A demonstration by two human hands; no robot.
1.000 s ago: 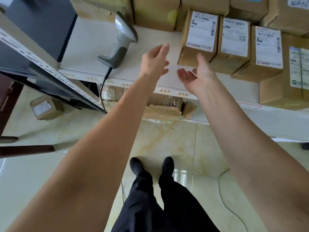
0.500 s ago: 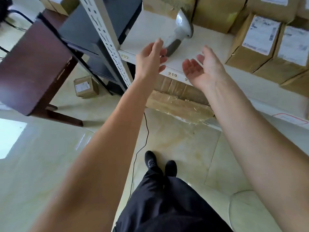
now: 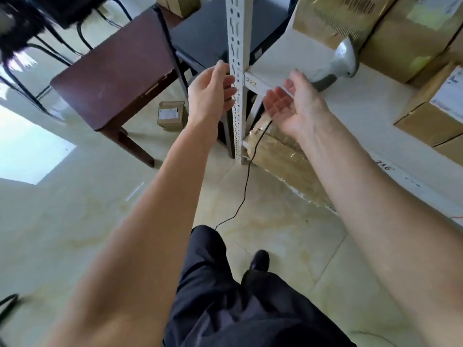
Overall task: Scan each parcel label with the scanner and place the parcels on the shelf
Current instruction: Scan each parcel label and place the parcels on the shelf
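Both hands hung empty at upper centre, the left hand and right hand with fingers loosely apart, while the scanner lay on the shelf at upper right, beside the parcels.

The scanner lies on the shelf, left of the parcels.

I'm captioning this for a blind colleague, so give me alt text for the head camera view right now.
Seen from above, a person's empty left hand and right hand reach out, open, beside a white shelf post. A grey scanner lies on the shelf among cardboard parcels; one small parcel sits on the tiled floor beside a dark table.
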